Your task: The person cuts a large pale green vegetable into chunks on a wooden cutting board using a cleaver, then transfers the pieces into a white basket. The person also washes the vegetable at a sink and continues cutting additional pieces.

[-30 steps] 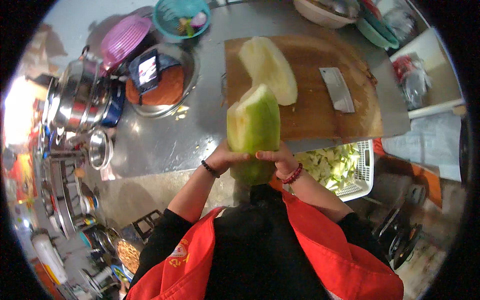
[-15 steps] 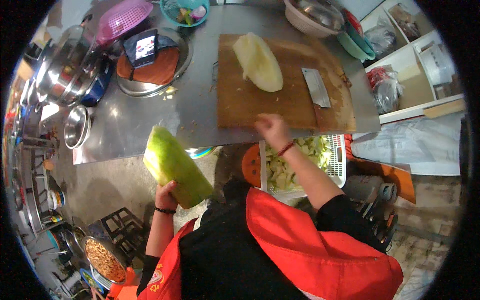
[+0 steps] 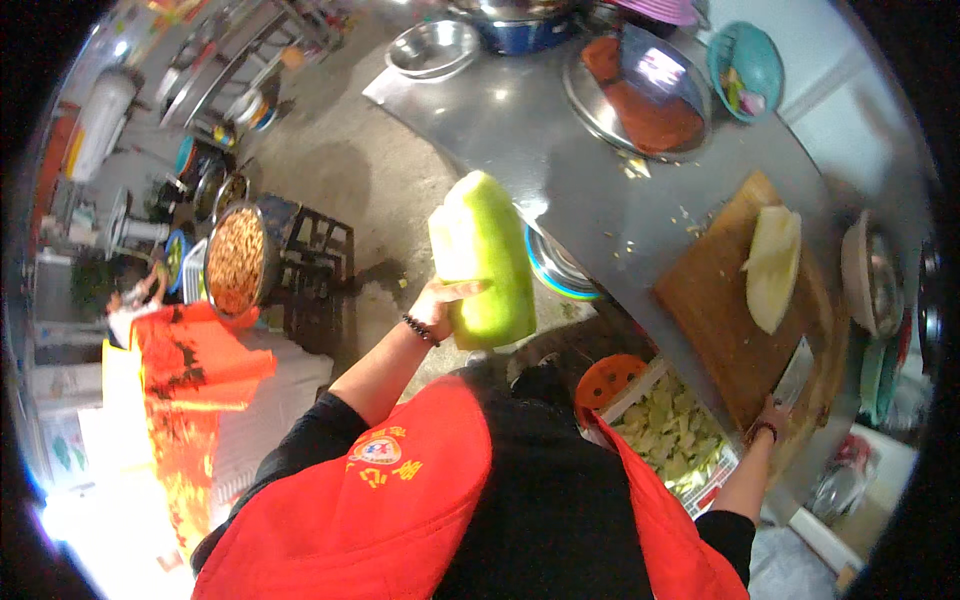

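A large, light-green gourd (image 3: 482, 265) stands roughly upright in my left hand (image 3: 437, 308), whose fingers wrap around its lower side, off the left edge of the table. My right hand (image 3: 770, 414) is closed around the handle of a cleaver (image 3: 796, 370). The blade lies at the near right part of a wooden cutting board (image 3: 705, 290). A pale, peeled gourd piece (image 3: 773, 270) rests on the board, beyond the blade. Below the table edge, a white basket (image 3: 716, 478) holds many pale chopped pieces (image 3: 668, 428).
On the steel table (image 3: 570, 180) are a metal tray (image 3: 590, 110) with a brown cloth and phone, a teal basket (image 3: 745, 62) and metal bowls (image 3: 432, 50). An orange stool (image 3: 608, 382) stands beside the white basket. A black crate (image 3: 318, 260) and a pan of brown pieces (image 3: 236, 255) are at left.
My view has turned to the left. My right hand, formerly free above the board's near edge, has moved to the cleaver's handle. My left hand still holds the gourd, now more upright.
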{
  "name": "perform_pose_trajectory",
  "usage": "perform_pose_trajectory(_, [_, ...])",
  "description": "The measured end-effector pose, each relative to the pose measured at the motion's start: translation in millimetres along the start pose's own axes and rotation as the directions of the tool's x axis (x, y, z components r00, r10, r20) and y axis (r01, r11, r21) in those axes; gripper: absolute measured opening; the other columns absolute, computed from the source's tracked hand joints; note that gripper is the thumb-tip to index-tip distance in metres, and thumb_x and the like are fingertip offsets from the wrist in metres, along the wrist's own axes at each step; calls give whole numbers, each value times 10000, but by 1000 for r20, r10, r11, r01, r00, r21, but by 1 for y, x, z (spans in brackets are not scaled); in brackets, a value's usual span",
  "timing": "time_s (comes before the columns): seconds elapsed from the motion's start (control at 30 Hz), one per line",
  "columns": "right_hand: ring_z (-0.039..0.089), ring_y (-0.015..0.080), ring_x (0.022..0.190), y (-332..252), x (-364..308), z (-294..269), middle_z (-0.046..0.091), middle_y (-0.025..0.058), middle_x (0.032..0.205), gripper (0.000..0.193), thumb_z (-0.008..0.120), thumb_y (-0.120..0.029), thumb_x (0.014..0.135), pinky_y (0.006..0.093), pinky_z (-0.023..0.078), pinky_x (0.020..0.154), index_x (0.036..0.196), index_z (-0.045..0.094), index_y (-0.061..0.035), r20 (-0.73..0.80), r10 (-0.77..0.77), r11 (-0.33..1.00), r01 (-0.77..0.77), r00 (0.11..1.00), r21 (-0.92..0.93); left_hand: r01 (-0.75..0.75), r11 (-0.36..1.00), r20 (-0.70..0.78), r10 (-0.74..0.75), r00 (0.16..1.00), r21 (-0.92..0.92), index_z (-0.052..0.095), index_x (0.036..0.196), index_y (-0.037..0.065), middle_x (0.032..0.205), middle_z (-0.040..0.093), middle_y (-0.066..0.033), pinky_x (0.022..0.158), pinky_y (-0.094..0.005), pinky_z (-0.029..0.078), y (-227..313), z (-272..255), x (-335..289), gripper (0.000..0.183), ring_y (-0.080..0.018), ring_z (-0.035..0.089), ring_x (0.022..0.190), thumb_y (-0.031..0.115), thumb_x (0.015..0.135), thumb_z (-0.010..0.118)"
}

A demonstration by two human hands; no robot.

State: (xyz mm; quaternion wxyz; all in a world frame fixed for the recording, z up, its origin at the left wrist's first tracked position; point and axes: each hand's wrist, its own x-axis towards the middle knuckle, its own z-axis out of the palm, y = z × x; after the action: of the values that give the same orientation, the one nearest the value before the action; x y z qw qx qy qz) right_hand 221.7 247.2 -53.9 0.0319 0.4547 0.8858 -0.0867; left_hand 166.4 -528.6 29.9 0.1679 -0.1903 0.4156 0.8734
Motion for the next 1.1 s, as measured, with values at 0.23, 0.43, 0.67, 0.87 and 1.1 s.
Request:
perform_pose_trajectory(0.23, [645, 330, 1016, -4, -16, -3, 654, 195, 1153, 576, 618, -422, 913, 481, 540, 828, 1322, 531, -26, -105, -50, 996, 43, 993, -73, -119, 991, 17, 121, 993, -65, 513, 1297, 16, 1209, 622, -103, 998, -411, 458, 5, 15, -11, 664, -255, 587, 1115, 75, 706, 811])
perform_pose_trajectory(0.43, [542, 187, 666, -50, -108, -41, 625, 94, 906, 569, 642, -283, 913, 344, 450, 556, 1391, 449, -41, 32, 157, 586, -119, 987, 802, -262, 963, -5, 262, 965, -68, 505, 1304, 24, 1225, 613, -93, 1002, -408, 453, 8, 3, -18, 674, -244, 582, 1121, 56, 710, 822])
perform_pose_trajectory(0.67, [477, 112, 566, -171, -236, -73, 540, 19, 711, 249, 604, -236, 950, 276, 369, 481, 1094, 560, -38, -65, -142, 443, 122, 988, 888, -412, 904, -91, 422, 902, 116, 448, 1361, 43, 1256, 562, -51, 993, -341, 436, 10, -28, -24, 728, -185, 516, 1159, 68, 740, 826])
perform_pose_trajectory(0.87, [467, 94, 514, -332, -364, -78, 535, 1, 653, 128, 555, -166, 975, 255, 394, 466, 904, 541, -61, 175, -711, 156, -90, 681, 984, -384, 921, -96, 389, 916, 69, 396, 1409, 58, 1294, 531, -58, 1015, -354, 424, 12, -29, -34, 759, -190, 494, 1189, 15, 757, 782])
perform_pose_trajectory(1.1, [515, 109, 540, -442, -468, -81, 569, 39, 737, 95, 492, -113, 996, 254, 437, 510, 970, 527, -28, 116, -953, 113, -30, 280, 993, -378, 907, -174, 410, 896, 186, 406, 1396, 38, 1275, 532, -50, 1028, -335, 406, 14, -23, -50, 745, -172, 489, 1174, -36, 737, 746])
